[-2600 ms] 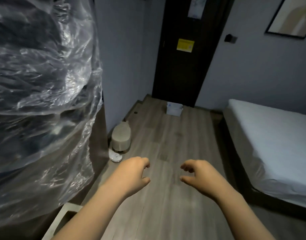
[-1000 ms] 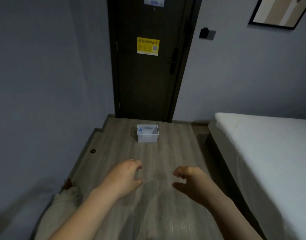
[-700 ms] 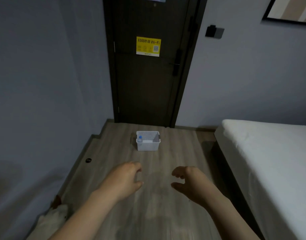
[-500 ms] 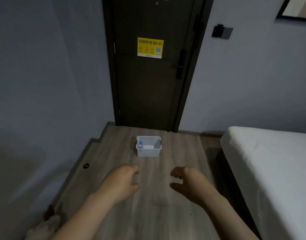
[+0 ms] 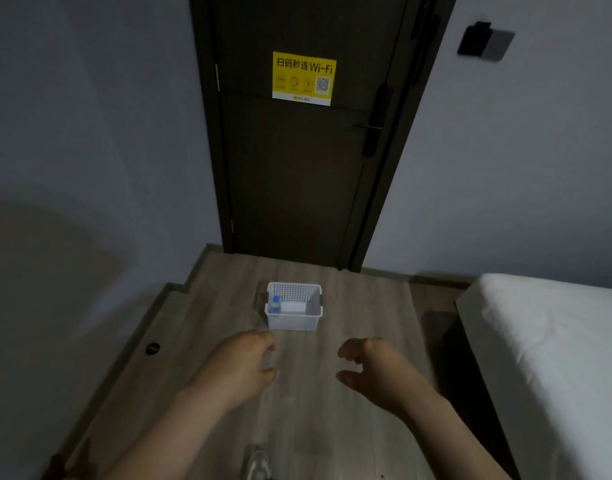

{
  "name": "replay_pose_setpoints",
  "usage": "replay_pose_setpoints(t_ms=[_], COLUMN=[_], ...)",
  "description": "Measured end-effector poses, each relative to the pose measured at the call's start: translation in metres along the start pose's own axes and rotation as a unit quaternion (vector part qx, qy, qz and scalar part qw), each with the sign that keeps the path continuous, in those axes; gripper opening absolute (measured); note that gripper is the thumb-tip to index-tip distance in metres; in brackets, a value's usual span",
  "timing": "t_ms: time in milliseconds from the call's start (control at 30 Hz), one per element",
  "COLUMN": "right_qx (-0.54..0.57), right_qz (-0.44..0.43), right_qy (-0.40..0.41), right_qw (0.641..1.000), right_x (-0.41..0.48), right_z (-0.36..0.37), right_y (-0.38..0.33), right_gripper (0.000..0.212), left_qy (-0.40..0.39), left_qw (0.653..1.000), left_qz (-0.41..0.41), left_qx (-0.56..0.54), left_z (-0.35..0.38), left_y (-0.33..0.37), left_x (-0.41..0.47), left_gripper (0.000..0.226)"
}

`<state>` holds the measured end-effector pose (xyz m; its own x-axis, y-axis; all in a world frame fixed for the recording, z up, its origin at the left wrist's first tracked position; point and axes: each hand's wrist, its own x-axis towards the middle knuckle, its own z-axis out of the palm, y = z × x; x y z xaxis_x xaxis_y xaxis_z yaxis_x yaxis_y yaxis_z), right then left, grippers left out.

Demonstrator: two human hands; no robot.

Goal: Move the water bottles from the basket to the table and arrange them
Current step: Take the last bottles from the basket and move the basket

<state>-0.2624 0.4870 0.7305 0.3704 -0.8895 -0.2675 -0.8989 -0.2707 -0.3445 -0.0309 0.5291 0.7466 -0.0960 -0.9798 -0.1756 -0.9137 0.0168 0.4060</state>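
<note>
Looking down at one white perforated basket [image 5: 294, 322] standing on the wooden floor [image 5: 315, 427]. Seeing one water bottle [image 5: 275, 305] with a blue cap standing upright inside the basket, against its left wall. Noticing something white lying in the basket just right of that bottle, too small for telling what.

Holding the left hand [image 5: 243, 367] in the air on the near side of the basket, just short of its near-left corner, with fingers loosely curled, thumb apart from them, gripping nothing. Holding the right hand [image 5: 373, 368] on the near side of the basket too, off toward its right, likewise loosely curled and empty. Facing the two palms toward each other with a gap between them, both apart from the basket and the bottle.

Counting one basket, one bottle plainly showing, two hands. Counting also one dark door [image 5: 297, 185] beyond the basket, shut, carrying one yellow Wi-Fi sticker [image 5: 303, 77] high above the basket. Counting one bed [image 5: 557, 358] with white bedding well to the right of the basket, and one small dark round thing [image 5: 152, 348] on the floor to the basket's left and nearer.
</note>
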Motion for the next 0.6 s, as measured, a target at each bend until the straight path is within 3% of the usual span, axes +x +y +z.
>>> replay_pose_setpoints(t_ms=[600], right_qx=[0.001], right_qz=[0.027], right_qy=[-0.049], right_qw=[0.998], right_x=[0.264], right_z=[-0.048], right_y=[0.003], right_gripper=[0.041], left_qy=[-0.053], left_qw=[0.996], left_qz=[-0.053], left_qx=[-0.057], left_z=[-0.056], left_y=[-0.104], left_x=[0.24], left_gripper=[0.028])
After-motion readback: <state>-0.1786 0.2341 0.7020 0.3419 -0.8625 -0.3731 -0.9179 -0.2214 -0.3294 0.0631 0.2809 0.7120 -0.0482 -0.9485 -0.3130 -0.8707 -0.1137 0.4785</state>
